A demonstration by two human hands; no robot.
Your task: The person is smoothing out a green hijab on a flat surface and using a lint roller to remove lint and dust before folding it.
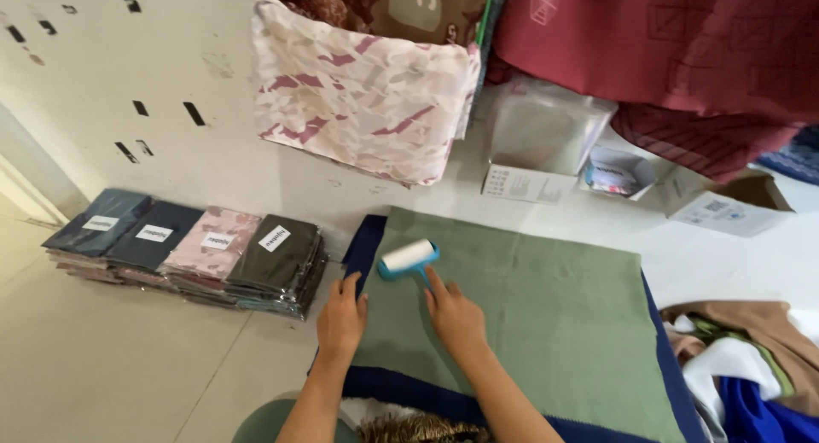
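A green cloth [546, 315] lies spread flat on a dark blue cloth [365, 247] on the floor. My right hand [454, 315] grips the blue handle of a lint roller [408, 259], whose white roll rests on the green cloth near its far left corner. My left hand [341, 317] presses flat on the left edge of the green cloth, fingers spread, beside the roller.
Several stacks of folded cloths in clear bags [192, 251] sit to the left on the floor. A pink patterned cloth [363, 93] and maroon cloths [674, 46] hang behind. Small boxes [725, 206] and a tape roll [616, 171] lie at the back right; loose cloths [751, 366] pile at right.
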